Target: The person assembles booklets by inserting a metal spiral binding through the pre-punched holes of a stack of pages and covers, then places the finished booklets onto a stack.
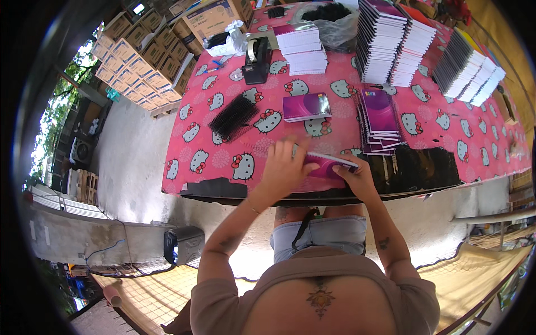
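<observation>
A small purple-covered notebook (324, 167) is held low over the table's near edge. My right hand (357, 177) grips its right end, thumb on the cover. At its left end is my left hand (286, 166), fingers curled and partly blurred, thumb at the cover; what they pinch is hidden. A faint coil-like streak shows just left of those fingers. Beyond my hands lies a short stack of purple notebooks (307, 107). A pile of black spiral binding coils (233, 117) rests to its left. Right of it stands a pile of purple spiral-bound notebooks (381, 120).
Tall stacks of spiral notebooks (382, 47) stand at the back right, with more notebooks (468, 70) farther right. A black tape dispenser (257, 61) and a plastic bag of black coils (329, 25) are at the back. Cardboard boxes (139, 61) are piled beyond the table's left side.
</observation>
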Action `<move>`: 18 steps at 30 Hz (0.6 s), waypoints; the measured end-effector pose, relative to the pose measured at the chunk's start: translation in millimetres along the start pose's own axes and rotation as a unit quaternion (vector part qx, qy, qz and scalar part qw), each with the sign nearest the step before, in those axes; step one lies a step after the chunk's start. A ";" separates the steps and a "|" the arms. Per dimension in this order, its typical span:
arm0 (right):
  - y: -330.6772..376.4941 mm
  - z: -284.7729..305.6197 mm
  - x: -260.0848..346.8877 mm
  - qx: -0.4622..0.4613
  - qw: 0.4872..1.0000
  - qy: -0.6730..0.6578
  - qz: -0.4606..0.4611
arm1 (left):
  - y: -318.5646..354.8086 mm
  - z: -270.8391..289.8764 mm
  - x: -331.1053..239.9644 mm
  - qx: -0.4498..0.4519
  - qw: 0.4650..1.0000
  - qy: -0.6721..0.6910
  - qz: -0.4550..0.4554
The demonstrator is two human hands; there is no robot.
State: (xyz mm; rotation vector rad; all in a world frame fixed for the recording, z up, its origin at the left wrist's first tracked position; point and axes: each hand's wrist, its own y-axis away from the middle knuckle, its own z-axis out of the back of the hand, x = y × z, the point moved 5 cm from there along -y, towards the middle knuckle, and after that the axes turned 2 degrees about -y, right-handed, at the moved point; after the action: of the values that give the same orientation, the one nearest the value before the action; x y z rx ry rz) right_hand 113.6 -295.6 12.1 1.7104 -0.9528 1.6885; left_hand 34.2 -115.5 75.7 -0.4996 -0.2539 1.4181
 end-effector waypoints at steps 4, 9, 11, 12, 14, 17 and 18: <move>1.5 -8.9 12.6 -0.042 0.999 -0.021 0.002 | 46.0 -34.2 -26.6 0.018 0.997 -0.069 0.013; 1.9 -15.2 15.1 -0.024 0.999 0.032 -0.003 | 7.6 -9.9 -4.0 0.006 0.992 -0.111 0.054; 1.0 -13.5 21.4 -0.030 0.998 0.037 -0.030 | 16.3 -13.0 -12.6 0.028 0.994 -0.108 0.021; 3.3 -11.1 18.8 -0.021 0.999 0.025 -0.022 | 41.5 -24.1 -23.8 0.029 0.994 -0.102 0.001; 1.7 -6.4 16.9 -0.015 1.000 -0.004 0.004 | 56.3 -19.3 -44.9 0.028 0.994 -0.094 -0.055; 4.4 -13.6 8.3 0.000 1.000 0.006 -0.026 | -0.6 -1.1 -11.2 0.027 0.982 -0.187 0.011; 3.5 -14.2 7.7 0.016 0.999 0.003 -0.035 | -9.3 5.6 -6.8 -0.013 0.979 -0.205 0.021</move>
State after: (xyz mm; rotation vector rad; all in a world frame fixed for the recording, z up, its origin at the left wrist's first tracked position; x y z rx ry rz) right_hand 102.0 -287.2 20.3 1.7390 -0.8570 1.6716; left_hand 38.9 -121.8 85.9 -0.2299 -0.5958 1.5533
